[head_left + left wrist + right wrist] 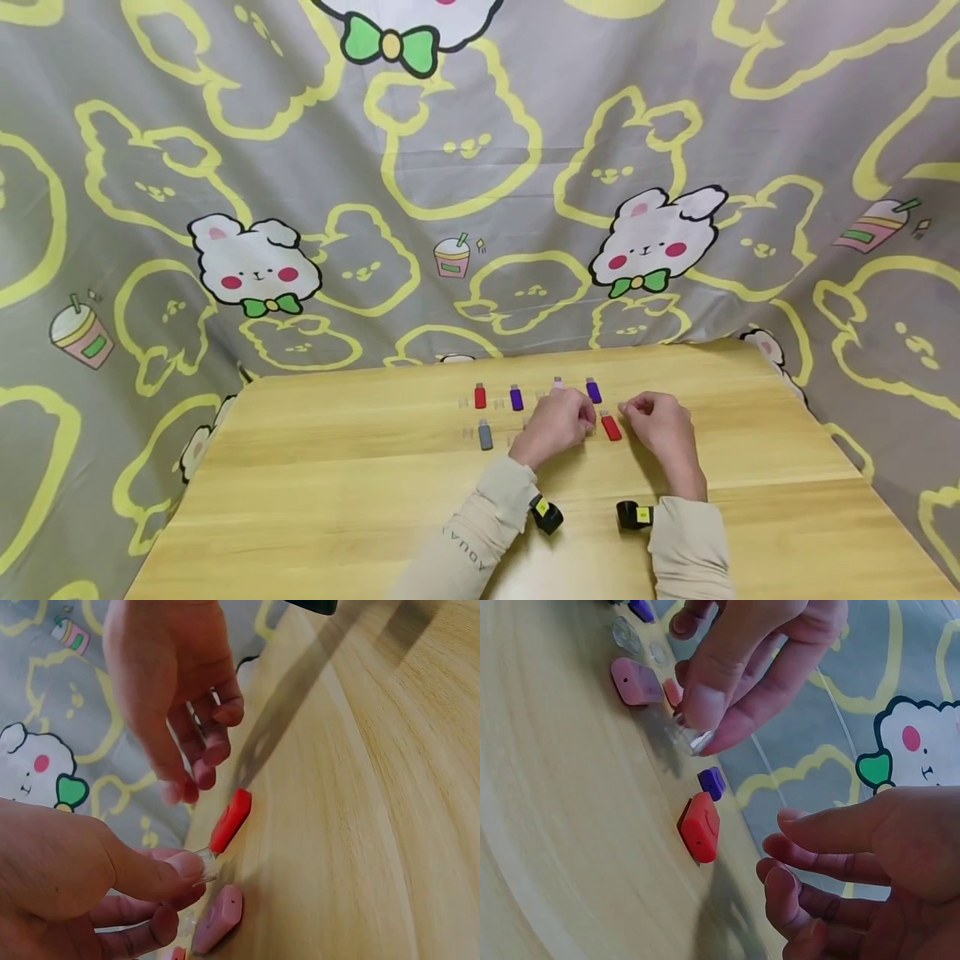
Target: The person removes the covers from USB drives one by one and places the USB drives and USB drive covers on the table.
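Between thumb and forefinger, my left hand (557, 423) pinches a small clear plastic cap (685, 738). Just beside that cap lies a red USB stick (611, 426), flat on the wooden table. My right hand (663, 429) hovers to the right of the red stick, fingers loosely bent, holding nothing. Behind the red stick is a purple USB stick (593, 391). A pink USB stick (217, 919) lies near the left hand; that hand mostly hides it in the head view.
More USB sticks lie to the left: a red one (480, 397), a purple one (516, 398) and a grey one (485, 435), with clear caps beside them. A patterned grey curtain (525, 192) hangs behind the wooden table (337, 500).
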Demonstrator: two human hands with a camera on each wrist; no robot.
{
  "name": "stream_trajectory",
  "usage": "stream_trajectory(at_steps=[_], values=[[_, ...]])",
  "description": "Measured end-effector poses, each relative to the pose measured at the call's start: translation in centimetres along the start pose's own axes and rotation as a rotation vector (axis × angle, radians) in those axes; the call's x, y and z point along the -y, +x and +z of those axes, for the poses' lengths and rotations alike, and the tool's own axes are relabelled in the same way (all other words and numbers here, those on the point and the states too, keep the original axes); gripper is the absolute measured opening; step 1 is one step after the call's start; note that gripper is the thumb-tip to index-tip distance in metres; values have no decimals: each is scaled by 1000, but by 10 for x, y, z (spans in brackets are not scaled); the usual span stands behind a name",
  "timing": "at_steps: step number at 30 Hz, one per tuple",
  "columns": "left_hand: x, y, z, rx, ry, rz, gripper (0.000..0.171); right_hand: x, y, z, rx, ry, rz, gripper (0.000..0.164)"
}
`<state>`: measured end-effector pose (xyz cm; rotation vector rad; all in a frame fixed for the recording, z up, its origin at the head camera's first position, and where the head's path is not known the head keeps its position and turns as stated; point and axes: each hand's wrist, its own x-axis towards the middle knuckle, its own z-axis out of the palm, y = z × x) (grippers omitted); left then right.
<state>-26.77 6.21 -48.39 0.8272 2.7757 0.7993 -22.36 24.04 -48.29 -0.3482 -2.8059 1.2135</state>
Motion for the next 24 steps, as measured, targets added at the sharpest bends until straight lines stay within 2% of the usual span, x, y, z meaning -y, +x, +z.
stream_trajectory(at_steps=[9, 17, 21, 24], values=[[5, 2, 2, -47, 79, 41, 17, 4, 3, 6, -25, 8, -27, 21], [4, 5, 2, -45, 146, 9, 16, 8, 6, 6, -16, 22, -35, 21], [6, 4, 1, -72, 134, 12, 13, 8, 5, 7, -15, 21, -29, 21], [10, -1, -3, -103, 59, 3, 9, 7, 6, 8, -18, 17, -31, 21]])
